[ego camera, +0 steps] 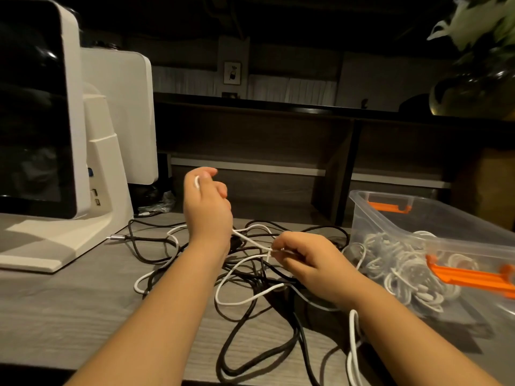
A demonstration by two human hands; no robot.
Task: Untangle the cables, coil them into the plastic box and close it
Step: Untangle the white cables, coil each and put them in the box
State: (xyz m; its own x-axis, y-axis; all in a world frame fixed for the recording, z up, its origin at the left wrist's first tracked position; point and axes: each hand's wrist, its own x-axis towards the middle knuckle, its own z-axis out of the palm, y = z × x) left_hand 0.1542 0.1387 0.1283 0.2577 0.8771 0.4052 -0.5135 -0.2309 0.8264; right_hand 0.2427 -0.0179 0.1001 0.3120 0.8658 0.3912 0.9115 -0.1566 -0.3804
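Desk: white cable stretched between left hand, right hand, both grips pinching.

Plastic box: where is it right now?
In the head view, the plastic box sits on the desk's right side, beside the cable tangle, just right of the right hand.

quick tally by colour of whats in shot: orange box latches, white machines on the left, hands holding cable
Orange latches: 2, the far latch and the near latch
White machines: 2, the front machine and the rear machine
Hands on the white cable: 2, left hand, right hand
Total: 6
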